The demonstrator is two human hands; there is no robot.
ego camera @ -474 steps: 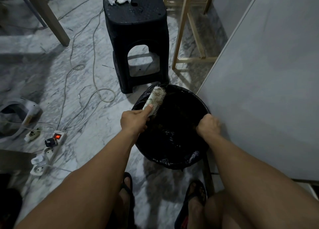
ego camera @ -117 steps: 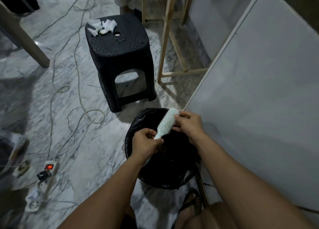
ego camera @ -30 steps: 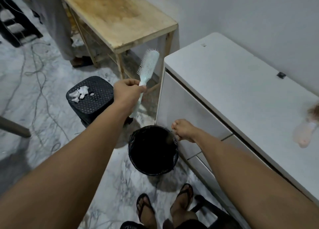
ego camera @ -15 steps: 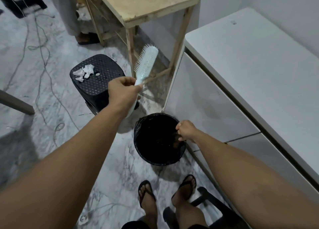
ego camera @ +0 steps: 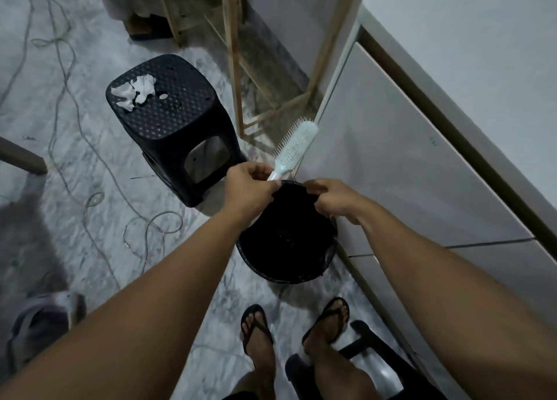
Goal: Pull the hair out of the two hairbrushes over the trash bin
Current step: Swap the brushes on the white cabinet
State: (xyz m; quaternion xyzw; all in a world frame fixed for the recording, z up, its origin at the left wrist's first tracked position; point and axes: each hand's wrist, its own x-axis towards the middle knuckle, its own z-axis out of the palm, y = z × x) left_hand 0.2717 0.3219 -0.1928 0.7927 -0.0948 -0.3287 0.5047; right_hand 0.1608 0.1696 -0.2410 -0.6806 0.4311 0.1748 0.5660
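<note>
Floor [ego camera: 90,249] of grey-veined marble is filling most of the view, with thin cables [ego camera: 144,227] lying looped across it. We are standing in black flip-flops [ego camera: 256,330] beside a white cabinet [ego camera: 422,158] that is running along our right. A black perforated stool [ego camera: 168,122] is standing ahead on the left, carrying crumpled white tissue [ego camera: 134,92] on its seat, and a light wooden frame [ego camera: 238,77] is standing between the stool and the cabinet. The trash bin [ego camera: 286,270], lined with a black bag, is sitting on the floor against the cabinet front, directly below our hands. We are gripping the pale hairbrush [ego camera: 294,147] by its handle in the left hand [ego camera: 248,185], fingers curled round it, with the brush head pointing up and away beyond the bin's far rim, bristles facing left. The right hand [ego camera: 331,199] is hanging over the bin with fingers curled inward; we cannot tell whether it is pinching any hair.
</note>
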